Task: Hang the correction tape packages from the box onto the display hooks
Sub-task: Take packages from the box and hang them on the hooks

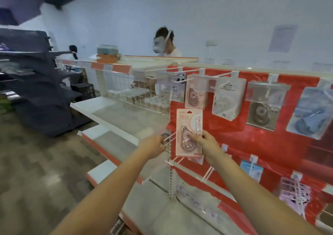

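- At the red panel (252, 135), our right hand (203, 142) pinches the package (189, 132), held upright just beside the hook (169, 137).
- Our left hand (153, 146) grips this hook's tip.
- The package hole can miss the hook if the hook swings.

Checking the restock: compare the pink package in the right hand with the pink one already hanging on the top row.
The held package is off any hook, pinched in the right hand; the hung package sits on a top-row hook. The held one shows its full card with "36" at top left; the hung one's top is covered by a clear label holder. The held one looks larger, being nearer the camera. Both are pink cards with a rounded tape dispenser.
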Demonstrator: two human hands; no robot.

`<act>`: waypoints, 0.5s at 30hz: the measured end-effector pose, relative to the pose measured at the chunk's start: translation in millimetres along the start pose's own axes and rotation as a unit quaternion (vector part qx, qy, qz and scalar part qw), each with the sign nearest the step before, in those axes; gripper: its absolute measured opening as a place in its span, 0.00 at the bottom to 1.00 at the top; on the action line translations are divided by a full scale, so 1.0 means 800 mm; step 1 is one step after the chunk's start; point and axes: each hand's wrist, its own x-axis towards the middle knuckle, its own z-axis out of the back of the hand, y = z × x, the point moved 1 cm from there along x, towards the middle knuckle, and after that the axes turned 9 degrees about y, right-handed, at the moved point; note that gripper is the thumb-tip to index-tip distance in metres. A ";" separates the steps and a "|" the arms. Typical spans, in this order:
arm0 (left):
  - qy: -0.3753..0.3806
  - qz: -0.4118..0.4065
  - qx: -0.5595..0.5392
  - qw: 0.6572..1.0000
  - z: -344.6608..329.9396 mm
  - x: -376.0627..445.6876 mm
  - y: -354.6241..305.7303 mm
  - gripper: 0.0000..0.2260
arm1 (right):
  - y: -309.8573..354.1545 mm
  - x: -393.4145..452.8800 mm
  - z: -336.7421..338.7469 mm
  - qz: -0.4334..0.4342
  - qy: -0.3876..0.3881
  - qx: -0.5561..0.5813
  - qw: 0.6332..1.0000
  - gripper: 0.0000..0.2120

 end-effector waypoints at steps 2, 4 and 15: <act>0.006 0.008 -0.005 1.000 0.005 0.011 0.025 0.13 | 0.004 0.021 -0.025 0.023 -0.011 -0.019 0.999 0.09; 0.009 0.008 -0.006 1.000 0.012 0.023 0.047 0.12 | 0.008 0.042 -0.049 0.045 -0.026 -0.042 0.998 0.09; 0.041 -0.124 0.041 0.991 0.041 0.093 0.137 0.14 | 0.041 0.099 -0.138 0.154 -0.134 -0.058 0.977 0.13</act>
